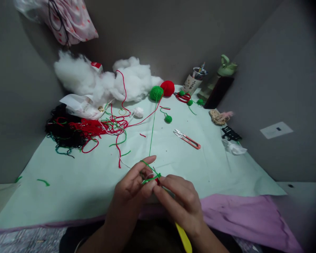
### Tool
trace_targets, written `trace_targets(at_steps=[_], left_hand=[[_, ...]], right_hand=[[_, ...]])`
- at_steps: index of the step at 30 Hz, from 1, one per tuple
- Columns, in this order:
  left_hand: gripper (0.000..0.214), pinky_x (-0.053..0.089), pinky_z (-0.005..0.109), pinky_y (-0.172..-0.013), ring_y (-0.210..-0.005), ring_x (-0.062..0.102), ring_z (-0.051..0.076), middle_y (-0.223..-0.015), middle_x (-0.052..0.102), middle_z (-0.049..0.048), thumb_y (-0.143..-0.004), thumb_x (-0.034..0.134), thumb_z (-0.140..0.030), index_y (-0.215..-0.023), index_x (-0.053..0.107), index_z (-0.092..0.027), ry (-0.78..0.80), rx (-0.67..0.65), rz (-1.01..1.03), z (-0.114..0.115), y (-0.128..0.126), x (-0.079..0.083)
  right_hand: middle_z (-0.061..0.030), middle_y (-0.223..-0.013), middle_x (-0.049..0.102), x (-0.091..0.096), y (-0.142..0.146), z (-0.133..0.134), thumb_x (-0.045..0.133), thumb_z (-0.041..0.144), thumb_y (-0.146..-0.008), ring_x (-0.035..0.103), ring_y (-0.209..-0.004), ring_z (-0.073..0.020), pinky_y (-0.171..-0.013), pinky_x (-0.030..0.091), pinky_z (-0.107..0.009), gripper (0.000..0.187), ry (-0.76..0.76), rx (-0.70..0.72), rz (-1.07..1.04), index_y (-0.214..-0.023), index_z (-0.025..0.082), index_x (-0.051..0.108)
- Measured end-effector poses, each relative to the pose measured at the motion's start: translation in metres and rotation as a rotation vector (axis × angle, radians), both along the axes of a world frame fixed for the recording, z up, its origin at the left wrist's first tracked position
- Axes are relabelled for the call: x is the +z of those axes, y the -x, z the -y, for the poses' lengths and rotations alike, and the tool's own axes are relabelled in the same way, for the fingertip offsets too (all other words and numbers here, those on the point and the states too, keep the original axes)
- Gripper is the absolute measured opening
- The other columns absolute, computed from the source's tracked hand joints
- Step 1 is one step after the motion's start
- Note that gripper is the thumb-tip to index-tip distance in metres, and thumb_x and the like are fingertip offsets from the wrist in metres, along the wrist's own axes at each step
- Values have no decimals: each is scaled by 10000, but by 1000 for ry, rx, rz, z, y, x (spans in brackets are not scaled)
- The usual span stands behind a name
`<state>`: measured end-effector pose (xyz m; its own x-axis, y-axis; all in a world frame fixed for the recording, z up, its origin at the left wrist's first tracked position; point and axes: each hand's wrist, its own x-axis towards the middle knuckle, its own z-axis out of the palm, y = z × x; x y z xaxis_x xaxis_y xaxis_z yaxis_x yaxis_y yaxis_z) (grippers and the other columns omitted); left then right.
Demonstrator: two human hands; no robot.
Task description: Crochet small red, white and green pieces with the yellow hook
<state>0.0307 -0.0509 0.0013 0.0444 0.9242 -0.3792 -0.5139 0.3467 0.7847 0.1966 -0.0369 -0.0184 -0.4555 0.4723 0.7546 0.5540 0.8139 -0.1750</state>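
Note:
My left hand (133, 186) is closed on a small crochet piece (158, 179) of green and red yarn, pinched at thumb and fingertips. Its index finger points up with green yarn (153, 131) looped over it, running back to the green yarn ball (156, 93). My right hand (180, 200) is closed round a crochet hook, whose yellow handle (183, 237) sticks out below the palm. The hook's tip is at the piece, mostly hidden by fingers. Both hands meet over the table's front edge.
Orange thread snips (186, 139) lie right of centre, near a small green ball (168, 119). Behind are a red yarn ball (167, 88), red-handled scissors (183, 97) and white stuffing (133, 79). Tangled red yarn (92, 127) and black yarn (65, 131) spread at left. A pen holder (192, 83) stands at back right.

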Motion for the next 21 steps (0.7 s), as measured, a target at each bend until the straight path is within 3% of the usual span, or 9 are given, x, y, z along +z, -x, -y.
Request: trace_targets(at_steps=[6, 11, 15, 19, 21], left_hand=[[377, 537, 221, -738, -759, 600, 136, -850, 642, -18, -760, 868, -298, -1135, 833, -281, -20, 56, -148, -6, 1, 4], [365, 562, 232, -702, -685, 610, 128, -841, 673, -14, -764, 879, -279, -1127, 841, -276, -145, 4, -267, -13, 9, -2], [241, 577, 246, -712, -695, 646, 144, -803, 685, -16, -834, 808, -261, -1069, 853, -289, -223, 66, -365, -11, 9, -3], [190, 558, 239, -738, -772, 665, 150, -870, 707, -11, -842, 771, -207, -968, 865, -313, -279, 180, -425, -7, 5, -2], [188, 551, 235, -739, -784, 666, 150, -864, 698, -13, -839, 767, -187, -934, 865, -315, -288, 210, -420, -5, 4, -1]], right_hand=[[-53, -958, 795, 0, 0, 0, 623, 110, -981, 778, -829, -209, -673, 691, -320, 256, 16, -18, -17, -1160, 263, 724], [-54, -980, 789, -2, 3, 0, 645, 98, -966, 769, -844, -202, -684, 684, -316, 250, -3, -25, -40, -1150, 250, 721], [-61, -982, 792, 1, 3, 1, 668, 77, -940, 769, -885, -202, -731, 684, -312, 224, -23, -8, -35, -1106, 214, 731], [-63, -1012, 807, 1, 1, 4, 675, 88, -946, 778, -910, -213, -763, 693, -330, 258, 52, 19, -46, -1142, 245, 733], [-42, -1035, 808, -3, 0, 5, 685, 120, -953, 784, -911, -218, -765, 698, -353, 293, 183, 25, -112, -1176, 306, 731]])
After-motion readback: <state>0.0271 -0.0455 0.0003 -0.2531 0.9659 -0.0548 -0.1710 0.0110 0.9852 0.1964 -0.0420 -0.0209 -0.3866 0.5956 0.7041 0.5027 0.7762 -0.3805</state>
